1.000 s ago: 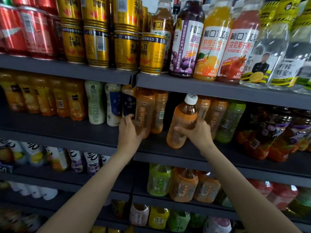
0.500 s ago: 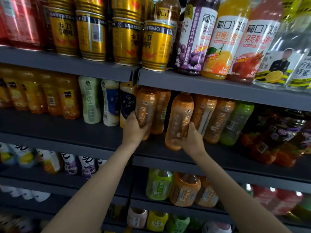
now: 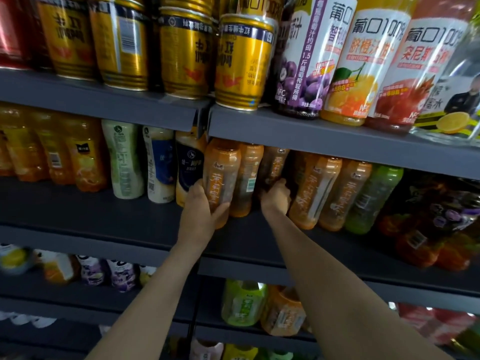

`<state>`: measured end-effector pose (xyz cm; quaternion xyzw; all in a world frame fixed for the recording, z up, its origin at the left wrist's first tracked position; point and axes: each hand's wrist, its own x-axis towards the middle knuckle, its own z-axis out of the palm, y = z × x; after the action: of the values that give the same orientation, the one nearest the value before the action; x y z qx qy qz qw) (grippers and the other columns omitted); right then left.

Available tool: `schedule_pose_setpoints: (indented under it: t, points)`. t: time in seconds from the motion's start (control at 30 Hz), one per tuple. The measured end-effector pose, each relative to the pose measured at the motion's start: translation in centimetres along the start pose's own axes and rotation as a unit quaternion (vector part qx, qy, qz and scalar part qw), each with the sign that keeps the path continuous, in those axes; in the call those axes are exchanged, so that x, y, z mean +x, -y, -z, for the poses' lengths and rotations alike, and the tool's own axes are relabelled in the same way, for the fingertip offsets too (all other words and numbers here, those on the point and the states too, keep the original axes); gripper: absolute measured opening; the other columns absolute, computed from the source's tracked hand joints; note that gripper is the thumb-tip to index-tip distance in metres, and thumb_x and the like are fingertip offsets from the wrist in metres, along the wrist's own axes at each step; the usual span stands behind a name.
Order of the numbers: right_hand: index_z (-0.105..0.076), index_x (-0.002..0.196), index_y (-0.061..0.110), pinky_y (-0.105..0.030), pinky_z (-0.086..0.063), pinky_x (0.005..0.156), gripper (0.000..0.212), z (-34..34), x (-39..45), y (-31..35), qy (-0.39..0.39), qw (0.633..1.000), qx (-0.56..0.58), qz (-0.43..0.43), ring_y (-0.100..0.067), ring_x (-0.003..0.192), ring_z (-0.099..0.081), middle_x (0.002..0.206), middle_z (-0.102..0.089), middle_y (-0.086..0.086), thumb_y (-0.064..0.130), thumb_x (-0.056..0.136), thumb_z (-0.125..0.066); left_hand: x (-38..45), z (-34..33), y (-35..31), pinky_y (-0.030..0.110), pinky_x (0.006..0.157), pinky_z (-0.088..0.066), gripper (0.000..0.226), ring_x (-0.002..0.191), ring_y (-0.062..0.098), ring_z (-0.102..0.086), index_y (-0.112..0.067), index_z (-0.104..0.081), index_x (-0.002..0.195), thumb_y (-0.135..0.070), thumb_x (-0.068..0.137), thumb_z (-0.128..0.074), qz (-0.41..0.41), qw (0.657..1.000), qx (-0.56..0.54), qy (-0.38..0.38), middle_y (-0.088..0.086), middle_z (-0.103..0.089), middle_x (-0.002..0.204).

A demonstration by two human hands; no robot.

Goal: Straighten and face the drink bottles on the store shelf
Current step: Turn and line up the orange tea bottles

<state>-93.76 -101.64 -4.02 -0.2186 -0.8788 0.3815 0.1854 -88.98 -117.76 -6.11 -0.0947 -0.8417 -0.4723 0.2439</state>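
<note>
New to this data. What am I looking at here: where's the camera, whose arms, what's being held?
There is no robot. A person wears one wide-angle camera on the head, looking forward and down, so the two bare arms coming up from the bottom are the wearer's own.

The scene is a dark grey store shelf stocked with drinks. The upper tier carries gold cans and tall juice bottles. The middle tier, where the hands work, holds orange tea bottles with a green bottle to their right.

The left hand grips the front orange tea bottle near its base; its label faces out. The right hand reaches deeper into the row and grips a darker-looking bottle set further back. That one sits in shadow, so its label is hard to read.

Lower tiers hold more bottles, mostly blurred.
</note>
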Motion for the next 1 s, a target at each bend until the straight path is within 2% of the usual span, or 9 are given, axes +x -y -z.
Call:
schedule_pose_setpoints:
  t: [0.17,0.3,0.4,0.47,0.57,0.7,0.8,0.87,1.0]
  points:
    - [-0.038,0.135,0.008,-0.041,-0.043,0.098,0.049,0.0,2.7,-0.1,0.035,0.999,0.0,-0.031,-0.036,0.122,-0.05,0.133,-0.05,-0.018,0.021,0.093,-0.058,-0.1,-0.1,0.1,0.035,0.088,-0.046,0.056,0.109,0.02,-0.052,-0.012,-0.04,0.127,-0.027,0.082,-0.069,0.002,1.0,-0.012,0.0,0.006,-0.052,0.117]
    - [-0.038,0.138,0.006,-0.033,-0.041,0.099,0.048,-0.3,-1.1,-1.5,0.026,0.984,0.171,0.034,-0.029,0.124,-0.048,0.135,-0.051,-0.014,0.017,0.094,-0.055,-0.1,0.0,0.0,0.038,0.093,-0.046,0.063,0.114,0.022,-0.05,-0.01,-0.037,0.133,-0.031,0.083,-0.068,0.015,1.0,0.01,0.01,0.008,-0.051,0.121]
    - [-0.031,0.144,0.012,-0.028,-0.038,0.102,0.062,-0.1,-4.1,-1.4,0.141,0.956,0.234,0.105,-0.017,0.129,-0.043,0.139,-0.047,-0.004,0.006,0.089,-0.059,-0.1,0.1,-0.1,0.034,0.095,-0.044,0.064,0.117,0.021,-0.049,-0.01,-0.036,0.134,-0.03,0.083,-0.068,0.019,1.0,0.016,0.014,0.008,-0.051,0.124]
    - [-0.028,0.144,0.015,-0.025,-0.039,0.097,0.07,-0.2,-4.4,-0.6,0.205,0.941,0.247,0.109,-0.008,0.12,-0.043,0.136,-0.048,-0.002,0.005,0.086,-0.064,-0.1,0.1,-0.3,0.03,0.092,-0.043,0.062,0.116,0.021,-0.05,-0.01,-0.036,0.133,-0.029,0.083,-0.068,0.023,1.0,0.017,0.013,0.008,-0.051,0.124]
    - [-0.034,0.139,0.011,-0.021,-0.039,0.09,0.068,-0.7,-4.3,0.2,0.163,0.954,0.223,0.113,-0.012,0.118,-0.049,0.132,-0.053,-0.005,0.013,0.082,-0.072,-0.1,0.3,-0.7,0.03,0.089,-0.043,0.061,0.114,0.021,-0.052,-0.01,-0.037,0.131,-0.028,0.083,-0.068,0.03,0.999,0.014,0.02,0.008,-0.053,0.123]
    - [-0.039,0.131,0.005,-0.017,-0.038,0.088,0.061,-1.1,-4.6,-0.9,0.055,0.969,0.217,0.106,-0.022,0.121,-0.05,0.13,-0.052,-0.012,0.009,0.081,-0.073,0.0,1.0,-1.4,0.032,0.093,-0.041,0.06,0.117,0.02,-0.051,-0.013,-0.036,0.134,-0.027,0.084,-0.067,0.049,0.997,0.014,0.061,0.005,-0.053,0.125]
    - [-0.034,0.136,0.001,-0.025,-0.039,0.096,0.064,-0.6,-3.7,-1.5,-0.016,0.981,0.181,0.067,-0.027,0.127,-0.046,0.137,-0.046,-0.015,0.01,0.083,-0.07,0.2,1.5,-1.9,0.033,0.097,-0.04,0.059,0.119,0.021,-0.05,-0.013,-0.035,0.135,-0.027,0.085,-0.066,0.061,0.993,0.021,0.096,0.004,-0.053,0.127]
    - [-0.03,0.14,0.001,-0.031,-0.039,0.1,0.067,0.0,-2.5,-1.6,-0.02,0.986,0.159,0.046,-0.03,0.128,-0.045,0.139,-0.044,-0.016,0.011,0.085,-0.068,0.1,1.7,-2.2,0.03,0.095,-0.039,0.058,0.119,0.021,-0.05,-0.013,-0.036,0.134,-0.027,0.086,-0.065,0.07,0.99,0.028,0.115,0.004,-0.053,0.128]
    - [-0.03,0.137,0.004,-0.033,-0.039,0.1,0.064,0.7,-0.6,-1.6,0.042,0.99,0.124,0.046,-0.03,0.126,-0.046,0.137,-0.046,-0.015,0.014,0.086,-0.067,-0.1,1.3,-3.3,0.02,0.088,-0.034,0.057,0.121,0.02,-0.048,-0.012,-0.036,0.134,-0.026,0.087,-0.064,0.07,0.987,0.021,0.144,0.004,-0.052,0.13]
